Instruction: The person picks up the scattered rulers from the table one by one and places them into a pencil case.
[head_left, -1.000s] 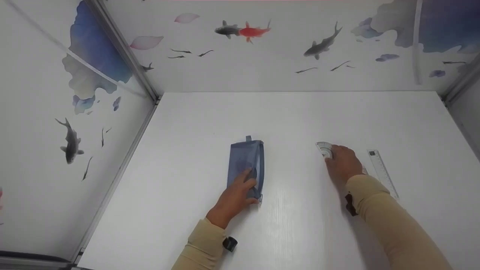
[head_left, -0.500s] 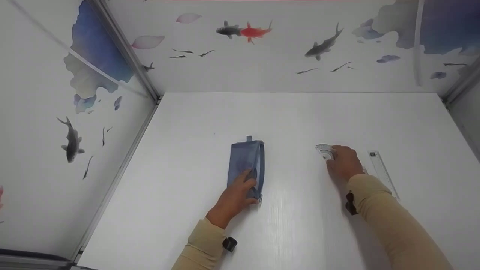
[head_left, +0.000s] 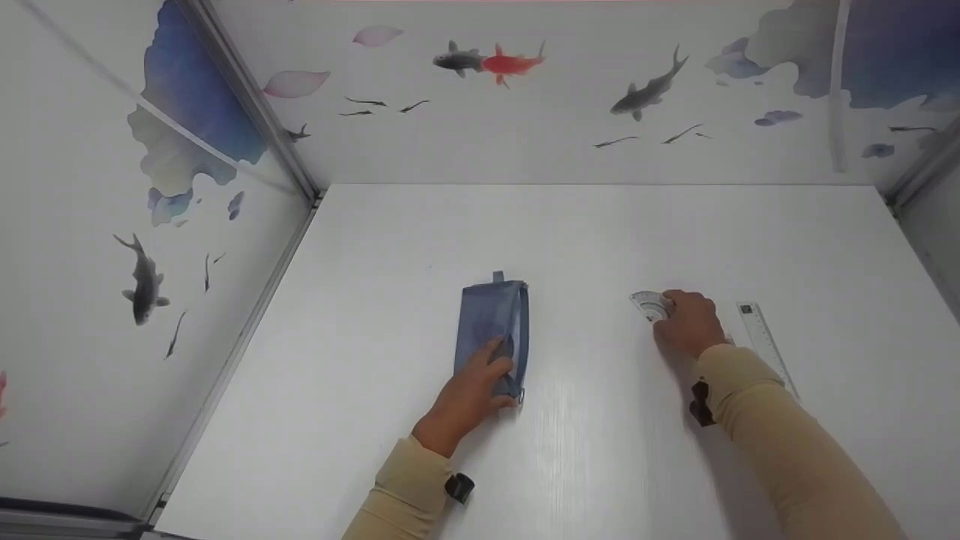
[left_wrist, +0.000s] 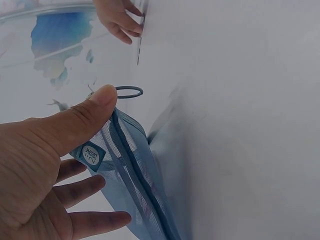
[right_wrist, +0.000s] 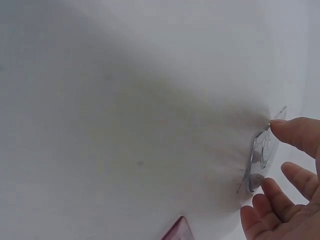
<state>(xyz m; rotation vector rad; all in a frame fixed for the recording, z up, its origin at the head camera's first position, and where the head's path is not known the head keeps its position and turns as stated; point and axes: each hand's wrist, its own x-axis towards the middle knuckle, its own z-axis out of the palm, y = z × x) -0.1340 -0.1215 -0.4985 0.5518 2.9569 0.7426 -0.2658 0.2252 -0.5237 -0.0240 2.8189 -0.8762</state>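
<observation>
On the white desk point(head_left: 592, 465), the protractor point(head_left: 649, 304) is seen well right of the pouch point(head_left: 481, 311), whose long axis runs front to back.
Protractor is pinched by the right hand point(head_left: 688, 324), the nearer; pouch is pinched at its near end by the left hand point(head_left: 463, 394), other fingers point(left_wrist: 82, 190) loosely spread. Against the earlier frame, the protractor is shifted slightly nearer, the pouch unmoved.
</observation>
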